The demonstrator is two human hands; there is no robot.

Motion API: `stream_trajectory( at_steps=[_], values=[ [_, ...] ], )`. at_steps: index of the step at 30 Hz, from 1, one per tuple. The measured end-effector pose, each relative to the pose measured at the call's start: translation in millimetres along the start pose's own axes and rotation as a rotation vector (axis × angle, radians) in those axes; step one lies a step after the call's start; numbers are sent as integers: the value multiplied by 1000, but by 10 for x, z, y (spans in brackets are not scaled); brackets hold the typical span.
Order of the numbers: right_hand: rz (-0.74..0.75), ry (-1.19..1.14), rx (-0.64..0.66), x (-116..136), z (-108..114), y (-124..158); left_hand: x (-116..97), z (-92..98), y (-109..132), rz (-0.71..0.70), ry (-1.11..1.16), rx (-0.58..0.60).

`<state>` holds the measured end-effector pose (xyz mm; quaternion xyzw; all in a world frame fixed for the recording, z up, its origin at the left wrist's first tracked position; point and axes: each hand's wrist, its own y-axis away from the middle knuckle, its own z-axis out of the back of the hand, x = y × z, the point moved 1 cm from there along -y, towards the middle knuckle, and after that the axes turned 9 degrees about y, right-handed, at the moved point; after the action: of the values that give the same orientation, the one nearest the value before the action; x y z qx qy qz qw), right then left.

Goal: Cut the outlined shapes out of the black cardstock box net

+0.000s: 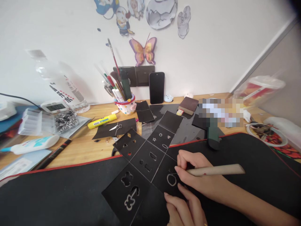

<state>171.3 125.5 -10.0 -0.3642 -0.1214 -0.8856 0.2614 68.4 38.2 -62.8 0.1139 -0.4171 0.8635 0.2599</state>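
Note:
A cross-shaped sheet of black card (pixel 143 169), divided by pale lines into squares, lies on the dark mat. Several squares carry cut-out holes; others bear pale outlines of a star, triangle, ovals and flower. My right hand (pixel 195 169) is closed around a thick, pale pen-like tool (pixel 218 169), its back end pointing right. The tool's tip is near a pale ring outline (pixel 171 179) on the right-hand square, and its exact kind I cannot tell. My left hand (pixel 184 205) lies at the lower edge of that square, fingers stretched out, holding nothing.
Black mat (pixel 58 191) covers the front of the wooden desk (pixel 82 150). Behind the card stand a pen cup (pixel 125 105) and a phone (pixel 156 88). Small scissors (pixel 116 127), a yellow glue stick (pixel 102 121), a white bottle (pixel 35 144) and a water bottle (pixel 63 84) are left; a green-handled tool (pixel 213 135) is right.

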Motion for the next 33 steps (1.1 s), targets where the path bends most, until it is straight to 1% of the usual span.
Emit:
stream_trajectory(
  at_steps=[4, 8, 14, 20, 26, 33],
  values=[
    [-6, 1, 4, -3, 5, 6, 14, -1, -4, 24, 31, -2],
    [-9, 11, 0, -8, 4, 8, 48, 17, -24, -5, 37, 2],
    [3, 49, -27, -9, -4, 13, 103, 82, -53, -58, 56, 37],
    [-7, 48, -38, -25, -9, 18, 79, 67, -32, -4, 52, 41],
    [-19, 45, -42, -23, -9, 26, 91, 79, -50, -50, 73, 58],
    [-50, 110, -72, 24, -30, 62, 116, 86, -43, -73, 91, 92]
  ],
)
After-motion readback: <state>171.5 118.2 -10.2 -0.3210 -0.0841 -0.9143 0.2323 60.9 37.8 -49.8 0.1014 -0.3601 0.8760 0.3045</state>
